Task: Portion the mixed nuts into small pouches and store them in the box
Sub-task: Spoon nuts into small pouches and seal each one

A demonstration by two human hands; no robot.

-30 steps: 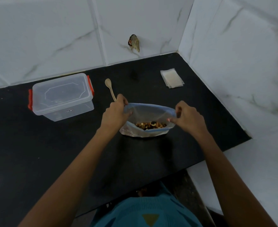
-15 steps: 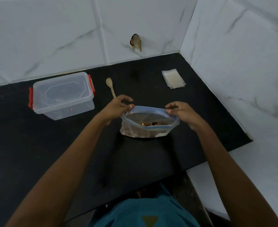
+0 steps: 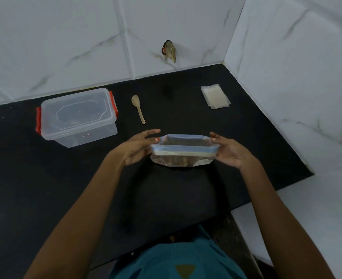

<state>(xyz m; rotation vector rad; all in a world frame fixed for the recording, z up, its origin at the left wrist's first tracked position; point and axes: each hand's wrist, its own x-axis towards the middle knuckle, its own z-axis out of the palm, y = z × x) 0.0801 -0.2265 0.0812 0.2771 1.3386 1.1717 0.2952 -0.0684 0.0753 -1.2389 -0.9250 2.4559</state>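
Straight-fingered left hand (image 3: 137,150) and right hand (image 3: 232,154) touching nut bag (image 3: 184,156) ends, unclenched; box (image 3: 77,117) left of bag, spoon (image 3: 138,108) behind it

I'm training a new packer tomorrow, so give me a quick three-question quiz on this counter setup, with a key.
1. True or false: the clear box has its lid on.
2. What lies on the counter between the clear box and the stack of flat pouches? A) a wooden spoon B) a knife C) a cup
3. The hands are at opposite ends of the zip bag. Which one is on the box's side?

Key: 1 true. 2 A. 3 the left hand; the right hand is on the pouches' side.
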